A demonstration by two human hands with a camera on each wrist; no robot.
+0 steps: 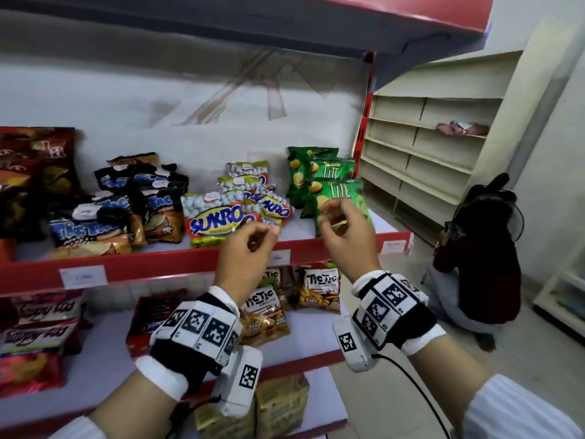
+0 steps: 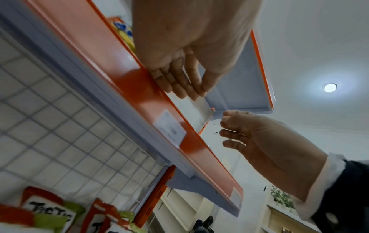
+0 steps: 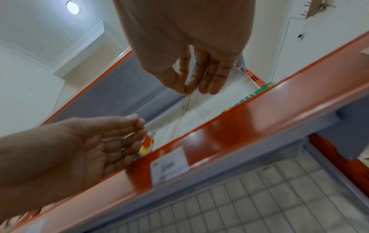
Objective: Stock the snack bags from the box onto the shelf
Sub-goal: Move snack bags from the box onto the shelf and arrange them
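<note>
- Both hands are up in front of the shelf, level with its red front edge, and neither one is carrying a bag.
- Left hand: fingers loosely curled, thumb close to the fingertips, nothing between them. In the left wrist view they hang just at the red lip.
- Right hand: fingers relaxed and slightly bent, holding nothing, just in front of the green Lite bags. Whether a fingertip touches the front bag, I cannot tell.
- The snack bags sit on the shelf board in groups. Green Lite bags stand upright at the right end, one in front of another.
- Just left of them, the Sukro bags, red and yellow with white nuts showing, overlap and lean.
- Further left, the dark Tic Tac bags are stacked and tilted against each other, then large red chip bags at the far left edge.
- White price labels sit on the red edge.
- On the shelf below, yellow-brown Tic Tic bags stand behind the wrists.
- A person crouches on the floor to the right, near cream shelving.
- The box is not visible in any view.
</note>
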